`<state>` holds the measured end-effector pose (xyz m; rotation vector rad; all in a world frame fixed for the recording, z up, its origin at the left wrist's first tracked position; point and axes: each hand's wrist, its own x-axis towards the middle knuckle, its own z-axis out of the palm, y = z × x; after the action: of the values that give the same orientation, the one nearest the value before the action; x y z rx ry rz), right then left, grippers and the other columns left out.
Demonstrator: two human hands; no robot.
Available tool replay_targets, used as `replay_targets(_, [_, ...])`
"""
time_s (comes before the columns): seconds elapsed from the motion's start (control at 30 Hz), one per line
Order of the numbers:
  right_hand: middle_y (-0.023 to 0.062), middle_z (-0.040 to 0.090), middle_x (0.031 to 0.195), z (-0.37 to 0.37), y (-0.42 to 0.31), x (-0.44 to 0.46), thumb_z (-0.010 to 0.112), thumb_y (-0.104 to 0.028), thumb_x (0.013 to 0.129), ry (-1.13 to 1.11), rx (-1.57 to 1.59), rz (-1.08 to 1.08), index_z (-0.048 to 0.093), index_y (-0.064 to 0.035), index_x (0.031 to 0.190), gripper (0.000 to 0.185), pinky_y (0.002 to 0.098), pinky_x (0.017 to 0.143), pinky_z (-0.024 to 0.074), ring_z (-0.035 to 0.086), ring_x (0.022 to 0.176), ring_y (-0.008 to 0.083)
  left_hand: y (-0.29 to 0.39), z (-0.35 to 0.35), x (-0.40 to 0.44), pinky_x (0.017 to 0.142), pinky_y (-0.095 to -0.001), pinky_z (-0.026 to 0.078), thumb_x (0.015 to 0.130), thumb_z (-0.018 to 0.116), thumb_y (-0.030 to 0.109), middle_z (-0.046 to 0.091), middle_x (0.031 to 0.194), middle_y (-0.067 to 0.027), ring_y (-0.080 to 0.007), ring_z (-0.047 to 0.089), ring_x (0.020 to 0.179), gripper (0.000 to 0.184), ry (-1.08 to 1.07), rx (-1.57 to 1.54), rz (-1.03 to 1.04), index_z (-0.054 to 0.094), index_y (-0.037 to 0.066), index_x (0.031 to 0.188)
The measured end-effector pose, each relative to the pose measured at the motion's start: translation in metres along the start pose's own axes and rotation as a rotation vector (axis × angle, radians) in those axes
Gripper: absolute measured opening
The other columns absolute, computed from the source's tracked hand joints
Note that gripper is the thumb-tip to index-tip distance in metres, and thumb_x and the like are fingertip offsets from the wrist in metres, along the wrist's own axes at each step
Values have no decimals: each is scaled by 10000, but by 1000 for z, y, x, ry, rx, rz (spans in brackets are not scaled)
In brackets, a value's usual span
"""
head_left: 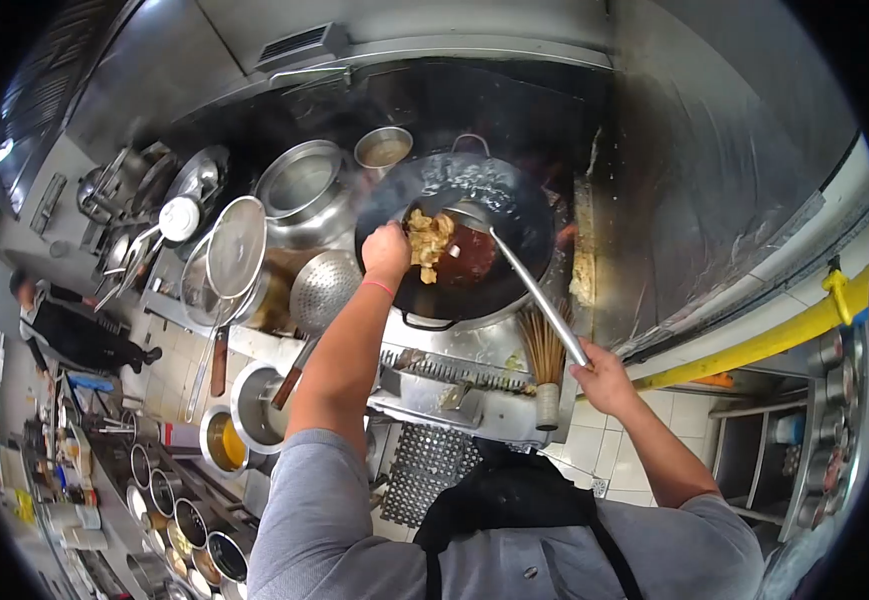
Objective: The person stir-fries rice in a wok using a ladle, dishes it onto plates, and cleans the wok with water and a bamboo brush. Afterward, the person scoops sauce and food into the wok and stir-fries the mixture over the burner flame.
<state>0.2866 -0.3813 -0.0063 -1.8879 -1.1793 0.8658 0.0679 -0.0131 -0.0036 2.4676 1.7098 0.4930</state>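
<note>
A large black wok [514,200] sits on the stove with reddish-brown liquid [469,258] in its middle. Golden-brown chunks of food [428,238] are at its left side, close beside my left hand [387,252]. That hand is closed over the wok's left part; what its fingers grip is hidden. My right hand [604,380] is wrapped around the handle end of a long metal ladle [536,290]. The ladle's bowl is inside the wok, just right of the food.
Left of the wok are a perforated skimmer [325,290], a mesh strainer [236,248] and a metal pot [301,180]. A bamboo brush [546,345] stands at the stove's front right. Another person [79,325] is far left. A yellow pipe [754,340] runs at right.
</note>
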Motion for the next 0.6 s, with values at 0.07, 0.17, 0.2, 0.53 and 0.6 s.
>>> replay_targets(0.07, [262, 477, 1324, 1, -6, -6, 596, -64, 846, -19, -6, 5, 445, 86, 1288, 490, 308, 1034, 359, 465, 1258, 297, 2, -2, 10, 740, -474, 523, 840, 484, 173, 657, 852, -216, -391, 651, 807, 198, 88, 112, 95, 623, 34, 860])
replay_targets(0.17, [238, 501, 1306, 4, -4, 2, 597, -79, 840, 22, -64, -30, 448, 44, 1304, 502, 319, 1022, 379, 491, 1227, 312, 2, -13, 20, 696, -453, 532, 846, 470, 140, 651, 884, -214, -378, 654, 783, 186, 135, 103, 168, 617, 28, 823])
replay_targets(0.2, [228, 509, 1300, 6, -2, 5, 593, -87, 839, 32, -97, -64, 453, 22, 1309, 502, 328, 1015, 388, 500, 1213, 322, 0, -16, 21, 688, -451, 531, 849, 468, 145, 649, 883, -216, -377, 653, 776, 192, 157, 83, 214, 614, 27, 809])
replay_targets(0.53, [163, 648, 1036, 34, 57, 68, 577, -66, 846, 179, -103, -351, 474, -55, 1318, 483, 338, 781, 517, 649, 902, 278, -124, -95, -137, 470, -287, 488, 829, 557, 142, 555, 600, -78, -173, 599, 529, 203, 224, -877, -462, 539, -20, 708])
replay_targets(0.6, [26, 583, 746, 24, -29, 60, 581, -37, 856, -86, 247, 150, 521, -72, 1237, 388, 255, 468, 444, 549, 570, 116, -143, -136, -245, 454, -290, 490, 812, 550, 78, 549, 615, -64, -153, 535, 439, 120, 103, -1110, -710, 557, 0, 721])
